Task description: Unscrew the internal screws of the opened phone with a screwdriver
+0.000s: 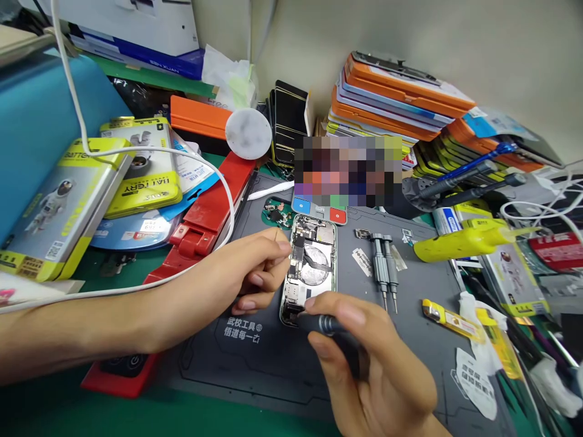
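Observation:
An opened phone lies back-up on a dark grey repair mat, its boards and round coil showing. My left hand rests at the phone's left edge, fingers curled against the frame and steadying it. My right hand is closed round a dark screwdriver, whose tip meets the phone's lower end. Two spare grey screwdrivers lie on the mat just right of the phone.
A small green circuit part sits above the phone. A red tool and yellow battery boxes lie at left, crossed by a white cable. A yellow tool, stacked phone cases and packets crowd the right.

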`<action>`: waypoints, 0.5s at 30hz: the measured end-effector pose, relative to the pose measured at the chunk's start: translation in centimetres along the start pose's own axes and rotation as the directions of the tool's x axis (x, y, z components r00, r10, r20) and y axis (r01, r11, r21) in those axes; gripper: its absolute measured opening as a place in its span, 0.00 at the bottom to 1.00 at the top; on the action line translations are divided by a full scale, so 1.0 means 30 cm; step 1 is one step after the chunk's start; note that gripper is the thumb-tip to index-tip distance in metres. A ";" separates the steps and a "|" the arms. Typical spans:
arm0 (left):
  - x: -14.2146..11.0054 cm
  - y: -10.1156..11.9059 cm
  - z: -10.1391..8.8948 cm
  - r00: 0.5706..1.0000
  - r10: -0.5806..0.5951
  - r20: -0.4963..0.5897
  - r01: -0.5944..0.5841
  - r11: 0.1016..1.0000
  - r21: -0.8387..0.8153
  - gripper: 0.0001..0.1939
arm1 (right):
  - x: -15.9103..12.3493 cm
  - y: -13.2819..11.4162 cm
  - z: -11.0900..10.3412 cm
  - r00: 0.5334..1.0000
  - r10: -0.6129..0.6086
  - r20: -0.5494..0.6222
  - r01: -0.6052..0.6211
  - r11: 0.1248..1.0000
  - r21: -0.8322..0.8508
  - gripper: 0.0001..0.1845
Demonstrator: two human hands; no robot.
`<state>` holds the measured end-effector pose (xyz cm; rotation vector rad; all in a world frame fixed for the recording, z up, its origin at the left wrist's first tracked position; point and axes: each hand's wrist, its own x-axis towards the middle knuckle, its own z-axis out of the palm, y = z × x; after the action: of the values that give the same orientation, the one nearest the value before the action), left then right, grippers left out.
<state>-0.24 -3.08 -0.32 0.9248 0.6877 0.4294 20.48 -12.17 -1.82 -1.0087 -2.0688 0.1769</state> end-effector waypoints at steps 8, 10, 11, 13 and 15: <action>0.008 0.008 0.015 0.999 -0.033 -0.020 0.032 0.999 -0.002 0.23 | 0.022 0.017 0.000 0.996 -0.093 0.010 0.093 0.996 -0.007 0.07; 0.007 0.012 0.018 0.999 -0.049 -0.021 0.049 0.999 -0.005 0.23 | 0.027 0.018 -0.005 0.995 -0.099 0.004 0.099 0.995 0.020 0.10; 0.006 0.013 0.019 0.998 -0.053 -0.022 0.053 0.999 -0.004 0.21 | 0.027 0.016 -0.008 0.996 -0.085 0.007 0.085 0.996 0.039 0.11; 0.003 0.016 0.020 0.998 -0.056 -0.027 0.056 0.998 0.009 0.15 | 0.023 0.010 -0.014 0.998 -0.061 0.033 0.059 0.995 0.075 0.10; 0.001 0.018 0.018 0.998 -0.053 -0.032 0.054 0.998 0.031 0.12 | 0.017 0.002 -0.018 0.997 -0.053 0.061 0.047 0.995 0.092 0.10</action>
<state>0.14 -3.09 0.34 0.9296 0.7483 0.3872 20.71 -11.87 -1.18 -0.9059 -2.1219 0.2776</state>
